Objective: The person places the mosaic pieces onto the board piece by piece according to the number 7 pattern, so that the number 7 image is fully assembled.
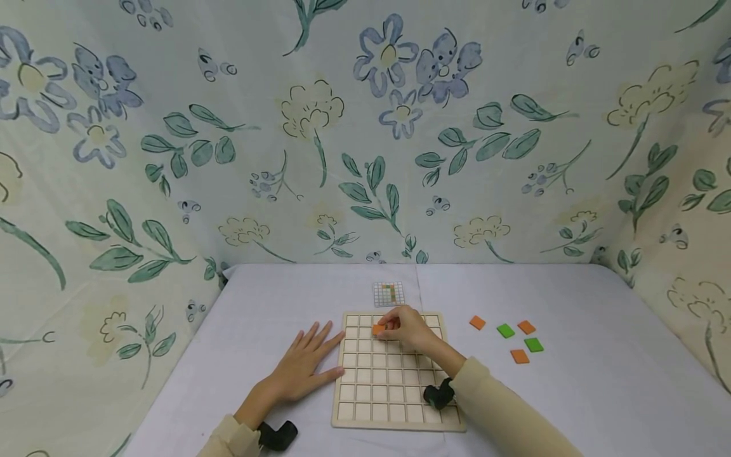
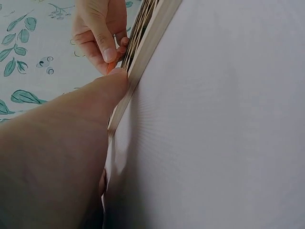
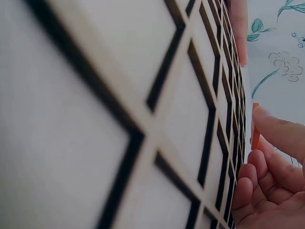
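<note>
My right hand (image 1: 407,329) pinches an orange square tile (image 1: 378,330) between thumb and fingertips, over the upper rows of a wooden grid board (image 1: 363,360). In the right wrist view the tile (image 3: 255,125) stands edge-on, close to the board's face. My left hand (image 1: 305,367) lies flat with fingers spread on the table left of the board. Its thumb and a fingertip reach the board's left edge. The left wrist view shows the left thumb (image 2: 114,81) against that edge, with the right hand (image 2: 102,33) beyond it.
Behind the board lies a small card (image 1: 389,294) printed with a coloured grid pattern. To the right, three orange tiles (image 1: 477,322) and two green tiles (image 1: 505,331) lie scattered on the white-covered table (image 1: 594,381). A floral cloth (image 1: 377,165) hangs behind the table.
</note>
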Tool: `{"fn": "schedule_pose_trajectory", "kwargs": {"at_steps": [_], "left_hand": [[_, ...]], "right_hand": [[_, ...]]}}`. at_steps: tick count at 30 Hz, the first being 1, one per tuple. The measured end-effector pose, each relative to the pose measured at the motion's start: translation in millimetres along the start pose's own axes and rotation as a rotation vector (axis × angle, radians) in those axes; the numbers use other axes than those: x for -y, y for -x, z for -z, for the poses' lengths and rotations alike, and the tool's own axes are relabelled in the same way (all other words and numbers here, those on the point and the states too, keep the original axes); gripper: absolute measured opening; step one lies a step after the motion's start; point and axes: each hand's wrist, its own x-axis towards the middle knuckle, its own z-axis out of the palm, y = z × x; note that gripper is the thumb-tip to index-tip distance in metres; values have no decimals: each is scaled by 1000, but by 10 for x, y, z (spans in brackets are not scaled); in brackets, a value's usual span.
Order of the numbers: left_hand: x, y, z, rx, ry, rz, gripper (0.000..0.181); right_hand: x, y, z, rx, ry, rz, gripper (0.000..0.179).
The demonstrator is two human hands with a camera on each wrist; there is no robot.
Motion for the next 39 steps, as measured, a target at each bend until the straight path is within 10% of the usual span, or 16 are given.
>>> {"fn": "schedule_pose_trajectory", "kwargs": {"at_steps": [39], "left_hand": [[-9,-3,-11,12,-26,12,74]], "right_hand": [[-61,-6,-30,-27,-24,-14,18]]}}
